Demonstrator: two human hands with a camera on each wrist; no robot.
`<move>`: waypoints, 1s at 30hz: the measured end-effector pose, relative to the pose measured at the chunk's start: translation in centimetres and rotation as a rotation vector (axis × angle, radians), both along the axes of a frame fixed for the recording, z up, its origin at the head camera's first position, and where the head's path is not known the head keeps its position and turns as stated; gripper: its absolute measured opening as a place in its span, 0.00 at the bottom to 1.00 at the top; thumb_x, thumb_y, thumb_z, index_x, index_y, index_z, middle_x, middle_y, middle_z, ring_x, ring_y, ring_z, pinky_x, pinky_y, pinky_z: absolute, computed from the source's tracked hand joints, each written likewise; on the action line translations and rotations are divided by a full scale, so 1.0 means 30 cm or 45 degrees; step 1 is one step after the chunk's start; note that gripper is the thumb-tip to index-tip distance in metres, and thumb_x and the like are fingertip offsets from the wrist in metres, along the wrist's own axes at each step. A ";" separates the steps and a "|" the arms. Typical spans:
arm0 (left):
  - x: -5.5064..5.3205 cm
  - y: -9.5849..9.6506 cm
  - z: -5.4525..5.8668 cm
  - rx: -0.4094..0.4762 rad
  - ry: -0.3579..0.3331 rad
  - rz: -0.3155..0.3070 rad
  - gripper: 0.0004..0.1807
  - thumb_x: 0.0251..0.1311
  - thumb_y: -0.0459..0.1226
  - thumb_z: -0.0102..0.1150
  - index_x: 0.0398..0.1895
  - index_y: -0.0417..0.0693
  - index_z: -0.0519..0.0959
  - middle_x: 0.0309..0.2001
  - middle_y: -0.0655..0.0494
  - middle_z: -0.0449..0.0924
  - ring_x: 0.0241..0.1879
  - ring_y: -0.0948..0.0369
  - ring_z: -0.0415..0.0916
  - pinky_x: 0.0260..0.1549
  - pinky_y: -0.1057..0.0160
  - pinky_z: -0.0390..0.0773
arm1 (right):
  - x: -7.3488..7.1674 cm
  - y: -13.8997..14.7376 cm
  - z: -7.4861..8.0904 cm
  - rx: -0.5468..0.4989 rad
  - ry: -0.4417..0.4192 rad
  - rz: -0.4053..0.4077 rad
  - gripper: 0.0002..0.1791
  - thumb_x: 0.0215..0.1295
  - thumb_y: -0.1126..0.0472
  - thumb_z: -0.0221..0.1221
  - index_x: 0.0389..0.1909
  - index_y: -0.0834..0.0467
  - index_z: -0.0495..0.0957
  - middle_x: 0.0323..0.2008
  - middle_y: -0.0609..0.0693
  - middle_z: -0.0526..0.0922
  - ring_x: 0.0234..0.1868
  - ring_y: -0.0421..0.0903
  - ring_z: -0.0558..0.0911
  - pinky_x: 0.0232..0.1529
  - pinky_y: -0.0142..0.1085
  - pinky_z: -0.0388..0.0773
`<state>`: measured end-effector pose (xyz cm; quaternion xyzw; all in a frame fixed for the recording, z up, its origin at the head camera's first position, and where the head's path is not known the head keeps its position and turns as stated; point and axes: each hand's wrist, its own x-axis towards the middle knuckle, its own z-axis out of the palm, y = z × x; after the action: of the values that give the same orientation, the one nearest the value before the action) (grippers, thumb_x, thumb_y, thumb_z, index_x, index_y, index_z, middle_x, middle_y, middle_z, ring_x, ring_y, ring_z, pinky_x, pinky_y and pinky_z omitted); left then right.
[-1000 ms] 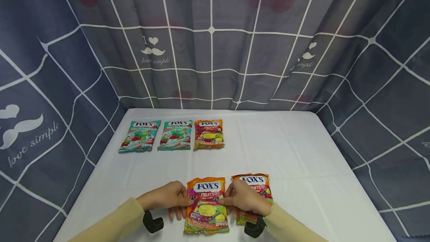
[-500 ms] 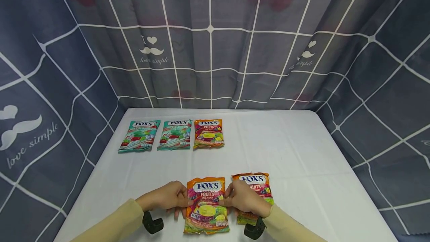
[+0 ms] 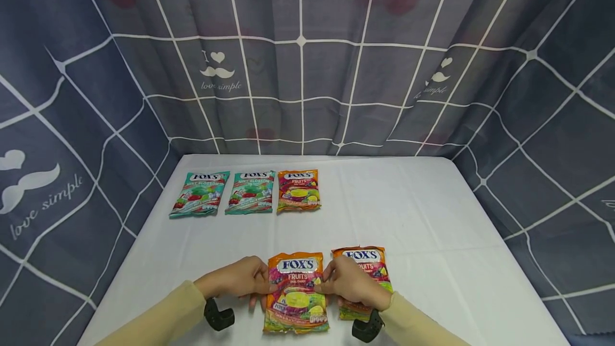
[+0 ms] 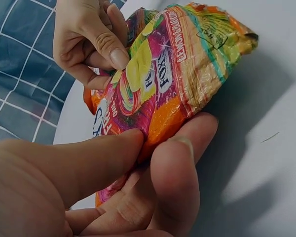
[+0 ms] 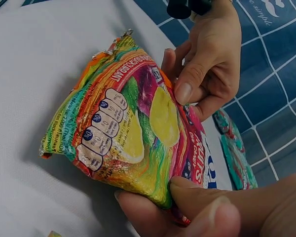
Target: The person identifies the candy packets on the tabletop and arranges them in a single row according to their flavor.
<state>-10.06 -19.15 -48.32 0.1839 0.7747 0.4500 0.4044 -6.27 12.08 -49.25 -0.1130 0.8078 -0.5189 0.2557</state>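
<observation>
An orange and purple bag of Fox's Fruits candy (image 3: 297,303) is held face up between both hands at the near middle of the table. My left hand (image 3: 244,277) pinches its left edge, thumb on the front and fingers beneath. On the opposite edge, my right hand (image 3: 351,283) grips it the same way. The left wrist view shows the candy bag (image 4: 160,74) tilted, its lower end raised over the white cloth with a shadow under it. A second Fruits candy bag (image 3: 377,271) lies just right, partly hidden behind the right hand and wrist.
Along the back left of the white table (image 3: 423,218) lie two green Mint Blossom candy bags, one outer (image 3: 199,195) and one inner (image 3: 251,193). Beside them is another orange Fruits bag (image 3: 299,191). A dark checked curtain (image 3: 326,68) encloses the table's back and sides.
The lower fingers of the left hand have drawn in toward the candy bag's edge. Both hands and the bag otherwise stay nearly in place.
</observation>
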 end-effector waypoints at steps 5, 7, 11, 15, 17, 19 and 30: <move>-0.021 0.015 0.021 -0.025 0.040 -0.004 0.16 0.77 0.41 0.69 0.31 0.41 0.82 0.25 0.42 0.88 0.14 0.66 0.67 0.16 0.68 0.60 | -0.014 0.016 0.015 -0.015 -0.001 -0.015 0.12 0.71 0.60 0.75 0.38 0.62 0.81 0.18 0.55 0.84 0.09 0.37 0.73 0.15 0.30 0.68; -0.029 0.023 0.037 -0.045 0.067 0.000 0.16 0.76 0.42 0.70 0.30 0.42 0.82 0.24 0.44 0.87 0.14 0.65 0.67 0.17 0.67 0.61 | -0.025 0.026 0.022 -0.032 -0.001 -0.012 0.12 0.72 0.61 0.74 0.38 0.63 0.81 0.18 0.56 0.83 0.10 0.38 0.73 0.15 0.30 0.68; -0.052 0.041 0.070 -0.057 0.102 0.000 0.16 0.76 0.42 0.69 0.30 0.41 0.81 0.25 0.44 0.88 0.16 0.63 0.70 0.18 0.67 0.62 | -0.047 0.043 0.050 -0.042 0.031 -0.011 0.12 0.72 0.61 0.73 0.38 0.64 0.81 0.17 0.57 0.82 0.10 0.40 0.71 0.15 0.31 0.66; -0.081 0.065 0.096 -0.061 0.149 0.000 0.16 0.77 0.42 0.69 0.31 0.41 0.81 0.24 0.45 0.87 0.16 0.62 0.70 0.17 0.67 0.62 | -0.073 0.063 0.082 -0.025 0.057 -0.040 0.13 0.73 0.61 0.73 0.41 0.66 0.80 0.18 0.57 0.83 0.10 0.40 0.71 0.16 0.32 0.66; -0.098 0.081 0.107 -0.064 0.175 0.003 0.17 0.76 0.42 0.70 0.31 0.40 0.82 0.23 0.46 0.87 0.16 0.62 0.71 0.18 0.67 0.63 | -0.087 0.077 0.093 -0.011 0.065 -0.064 0.14 0.74 0.61 0.72 0.42 0.66 0.80 0.20 0.59 0.84 0.11 0.40 0.71 0.16 0.32 0.66; -0.117 0.100 0.117 -0.073 0.211 0.005 0.18 0.76 0.43 0.70 0.30 0.40 0.82 0.21 0.48 0.85 0.16 0.62 0.71 0.18 0.66 0.63 | -0.103 0.094 0.101 0.006 0.071 -0.094 0.15 0.74 0.60 0.72 0.45 0.67 0.80 0.21 0.59 0.85 0.11 0.40 0.72 0.16 0.32 0.67; -0.215 0.186 0.140 -0.086 0.326 0.008 0.17 0.77 0.41 0.68 0.30 0.40 0.82 0.24 0.43 0.86 0.18 0.61 0.71 0.19 0.66 0.64 | -0.196 0.166 0.121 0.082 0.103 -0.193 0.18 0.74 0.59 0.72 0.49 0.70 0.81 0.26 0.60 0.87 0.13 0.42 0.74 0.19 0.33 0.72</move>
<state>-16.50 -13.58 -44.11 0.2235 0.8354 0.3977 0.3067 -12.16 17.05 -45.62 -0.0642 0.8400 -0.5055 0.1863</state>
